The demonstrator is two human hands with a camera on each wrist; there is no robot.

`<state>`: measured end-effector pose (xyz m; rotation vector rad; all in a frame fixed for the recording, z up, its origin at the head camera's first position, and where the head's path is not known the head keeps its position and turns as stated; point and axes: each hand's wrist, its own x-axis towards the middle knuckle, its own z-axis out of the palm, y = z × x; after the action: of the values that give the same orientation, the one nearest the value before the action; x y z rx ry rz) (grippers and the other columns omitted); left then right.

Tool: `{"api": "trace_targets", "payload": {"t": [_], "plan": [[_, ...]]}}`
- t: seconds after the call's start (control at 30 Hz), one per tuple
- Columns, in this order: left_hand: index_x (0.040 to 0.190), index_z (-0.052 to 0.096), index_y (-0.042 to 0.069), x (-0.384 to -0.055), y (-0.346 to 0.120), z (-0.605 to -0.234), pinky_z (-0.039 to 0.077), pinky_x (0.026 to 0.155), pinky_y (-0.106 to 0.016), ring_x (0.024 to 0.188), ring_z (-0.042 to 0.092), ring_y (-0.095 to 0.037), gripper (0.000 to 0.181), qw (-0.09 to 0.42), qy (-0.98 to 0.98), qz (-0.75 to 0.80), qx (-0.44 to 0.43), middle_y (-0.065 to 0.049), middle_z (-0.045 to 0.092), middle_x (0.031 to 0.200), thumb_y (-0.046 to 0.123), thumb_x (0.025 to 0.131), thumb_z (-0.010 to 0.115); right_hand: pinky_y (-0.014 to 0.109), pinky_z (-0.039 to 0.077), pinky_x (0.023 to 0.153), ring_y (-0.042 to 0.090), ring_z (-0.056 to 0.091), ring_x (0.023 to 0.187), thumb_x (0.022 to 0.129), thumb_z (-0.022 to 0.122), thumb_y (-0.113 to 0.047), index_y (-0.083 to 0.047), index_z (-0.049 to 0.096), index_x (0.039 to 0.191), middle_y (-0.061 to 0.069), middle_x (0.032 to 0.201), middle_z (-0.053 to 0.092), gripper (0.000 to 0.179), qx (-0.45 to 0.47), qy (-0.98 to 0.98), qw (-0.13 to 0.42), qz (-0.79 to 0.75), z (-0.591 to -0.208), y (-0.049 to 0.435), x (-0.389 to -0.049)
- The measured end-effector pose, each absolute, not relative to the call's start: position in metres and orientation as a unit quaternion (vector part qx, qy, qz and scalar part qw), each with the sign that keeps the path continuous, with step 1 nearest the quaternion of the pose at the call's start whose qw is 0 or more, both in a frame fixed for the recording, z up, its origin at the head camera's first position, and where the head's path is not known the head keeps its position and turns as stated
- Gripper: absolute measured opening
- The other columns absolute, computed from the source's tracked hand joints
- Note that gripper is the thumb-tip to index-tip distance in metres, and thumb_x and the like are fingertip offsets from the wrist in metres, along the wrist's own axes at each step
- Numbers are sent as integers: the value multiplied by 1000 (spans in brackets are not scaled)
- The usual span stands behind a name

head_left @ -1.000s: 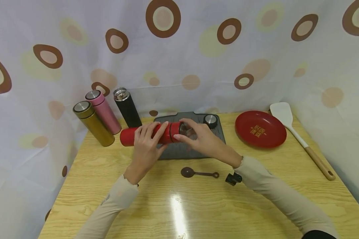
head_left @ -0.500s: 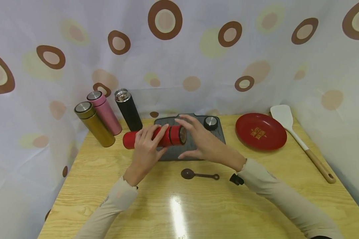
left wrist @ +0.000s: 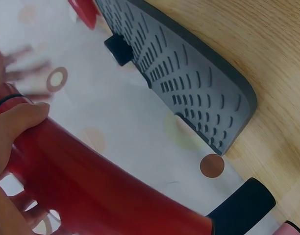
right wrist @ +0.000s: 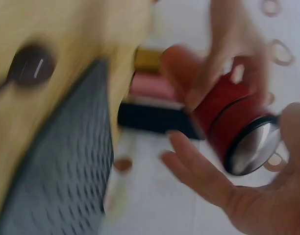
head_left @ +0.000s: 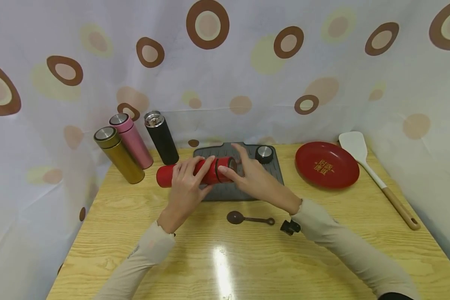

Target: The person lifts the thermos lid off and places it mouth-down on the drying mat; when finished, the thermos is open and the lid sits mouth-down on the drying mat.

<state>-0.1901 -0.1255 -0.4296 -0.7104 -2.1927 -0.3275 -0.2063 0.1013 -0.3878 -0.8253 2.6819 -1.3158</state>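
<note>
My left hand [head_left: 187, 181] grips a red thermos [head_left: 166, 176] round its body, and holds it nearly level over the front of the grey mat [head_left: 225, 194]. The capped end points right, and its steel top [right wrist: 256, 149] shows in the right wrist view. Right at that cap [head_left: 225, 162] is my right hand [head_left: 256, 179], thumb and fingers spread around it. In the right wrist view those fingers [right wrist: 199, 171] stand apart from the cap. In the left wrist view the red body [left wrist: 101, 181] fills the lower left, with my left thumb [left wrist: 25, 117] across it.
A gold thermos [head_left: 124, 160], a pink thermos [head_left: 135, 143] and a lidless black thermos [head_left: 162, 139] stand at the left. A black lid [head_left: 264, 155] sits on the mat's back right corner. Nearer lies a brown spoon [head_left: 235, 217]; at right are a red plate [head_left: 327, 179] and a white spatula [head_left: 375, 173].
My right hand lets go of the cap, draws back with fingers spread, then comes up to the cap again. The red thermos has shifted slightly right in my left hand's grip.
</note>
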Motion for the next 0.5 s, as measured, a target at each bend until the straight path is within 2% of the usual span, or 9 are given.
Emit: {"api": "trace_targets", "payload": {"t": [0.1,0.17,0.23,0.37,0.43,0.5], "plan": [[138,66,13,-188,-127,-430,51,96,-60,113,63,-41,77,393,-867,-131,-278,-21,67,120,20,69,100,38,64,65,23,75,85,107,59,-39,-6,28,160,22,126,65,70,-248,825,119,-493,-386,100,-203],[138,66,13,-187,-128,-430,51,97,-61,114,63,-41,76,388,-869,-134,-276,-21,67,121,20,70,100,38,64,68,23,74,90,105,65,-28,-5,34,158,21,123,64,65,-282,809,117,-502,-388,101,-203],[138,66,13,-187,-129,-430,51,97,-61,114,64,-40,76,381,-871,-141,-274,-21,67,122,20,70,100,38,64,75,23,71,99,101,72,-18,-7,40,155,19,129,62,63,-346,815,65,-460,-391,103,-205],[140,64,12,-188,-130,-429,51,97,-61,115,64,-40,77,370,-875,-158,-270,-21,67,123,20,71,99,42,60,93,33,60,125,90,81,-2,-12,53,149,19,147,51,65,-473,826,-98,-290,-395,110,-211],[140,64,12,-188,-130,-429,51,96,-61,114,65,-41,78,366,-876,-168,-267,-22,66,122,18,71,99,44,59,96,38,52,135,87,82,3,-14,57,146,21,154,46,66,-511,814,-152,-230,-396,113,-214],[141,64,12,-188,-130,-429,52,96,-61,113,65,-41,79,361,-877,-177,-264,-22,66,121,16,70,99,44,59,96,40,49,137,85,82,5,-17,59,144,20,155,45,67,-531,804,-176,-201,-396,115,-216]]}}
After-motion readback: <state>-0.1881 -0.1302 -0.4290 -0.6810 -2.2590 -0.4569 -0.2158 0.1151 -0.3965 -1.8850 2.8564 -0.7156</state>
